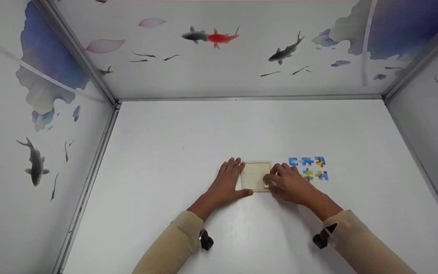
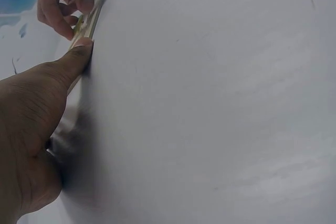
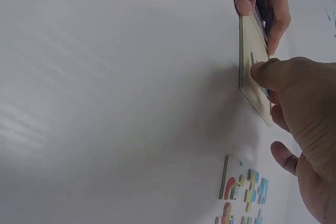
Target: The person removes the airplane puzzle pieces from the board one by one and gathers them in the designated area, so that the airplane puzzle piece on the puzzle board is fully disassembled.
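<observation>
A square pale wooden puzzle tray lies on the table between the two hands. My left hand rests at its left side with fingers stretched out, fingertips on the upper left edge and thumb on the front edge. At the tray's lower right corner, my right hand pinches a small jigsaw piece between thumb and fingers. Most of that piece is hidden by the fingers. In the right wrist view the thumb presses down close over the tray.
Several colourful jigsaw pieces lie in rows right of the tray, some partly behind the right hand. The white table is bordered by walls printed with fish, with a metal rail along the back.
</observation>
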`<state>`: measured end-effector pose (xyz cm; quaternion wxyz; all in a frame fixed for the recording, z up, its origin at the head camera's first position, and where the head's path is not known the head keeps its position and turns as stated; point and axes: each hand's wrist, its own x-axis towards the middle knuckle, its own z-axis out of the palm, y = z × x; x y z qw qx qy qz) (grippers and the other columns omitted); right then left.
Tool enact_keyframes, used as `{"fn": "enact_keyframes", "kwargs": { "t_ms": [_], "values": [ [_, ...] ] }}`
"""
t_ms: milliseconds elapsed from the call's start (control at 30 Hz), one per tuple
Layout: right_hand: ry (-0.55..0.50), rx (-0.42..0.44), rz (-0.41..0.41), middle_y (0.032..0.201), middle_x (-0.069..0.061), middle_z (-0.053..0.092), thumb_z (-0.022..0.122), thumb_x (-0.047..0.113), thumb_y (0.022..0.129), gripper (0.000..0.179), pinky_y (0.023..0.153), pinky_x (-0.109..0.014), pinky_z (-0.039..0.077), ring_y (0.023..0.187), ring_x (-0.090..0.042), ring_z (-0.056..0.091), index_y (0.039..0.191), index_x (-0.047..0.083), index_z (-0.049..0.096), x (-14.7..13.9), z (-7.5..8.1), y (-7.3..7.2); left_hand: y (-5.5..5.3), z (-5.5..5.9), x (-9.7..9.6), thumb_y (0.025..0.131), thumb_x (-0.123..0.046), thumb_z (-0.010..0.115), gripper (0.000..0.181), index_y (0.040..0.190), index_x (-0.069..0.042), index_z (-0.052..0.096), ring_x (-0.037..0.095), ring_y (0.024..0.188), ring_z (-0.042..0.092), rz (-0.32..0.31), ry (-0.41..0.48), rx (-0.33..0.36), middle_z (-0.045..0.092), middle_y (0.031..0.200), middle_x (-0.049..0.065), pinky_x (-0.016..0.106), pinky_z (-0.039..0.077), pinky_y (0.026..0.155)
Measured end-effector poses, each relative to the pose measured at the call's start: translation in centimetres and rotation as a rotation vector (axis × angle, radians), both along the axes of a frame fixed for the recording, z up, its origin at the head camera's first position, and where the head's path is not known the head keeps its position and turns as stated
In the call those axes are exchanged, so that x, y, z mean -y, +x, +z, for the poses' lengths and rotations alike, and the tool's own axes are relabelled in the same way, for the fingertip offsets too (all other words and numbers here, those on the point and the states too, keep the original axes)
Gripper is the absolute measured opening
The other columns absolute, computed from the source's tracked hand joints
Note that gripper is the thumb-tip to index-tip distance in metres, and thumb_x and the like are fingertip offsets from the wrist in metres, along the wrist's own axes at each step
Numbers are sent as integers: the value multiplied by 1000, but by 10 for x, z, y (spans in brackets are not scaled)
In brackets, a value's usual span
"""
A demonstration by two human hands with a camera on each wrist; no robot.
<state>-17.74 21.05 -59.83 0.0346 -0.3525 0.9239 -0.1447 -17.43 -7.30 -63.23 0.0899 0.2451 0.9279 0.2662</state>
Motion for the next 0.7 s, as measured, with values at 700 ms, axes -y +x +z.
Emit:
{"fn": "enact_keyframes", "kwargs": {
  "t_ms": [700],
  "values": [
    [-61, 2, -164, 120, -9, 64, 89, 3, 91, 43, 94, -58, 47, 112, -32, 61, 133, 9, 77, -72, 7, 13, 0, 0, 1, 101, -66, 72, 104, 174, -7, 28, 34, 171, 10, 11, 48, 41, 21, 182, 12, 50, 10, 137]
  ]
}}
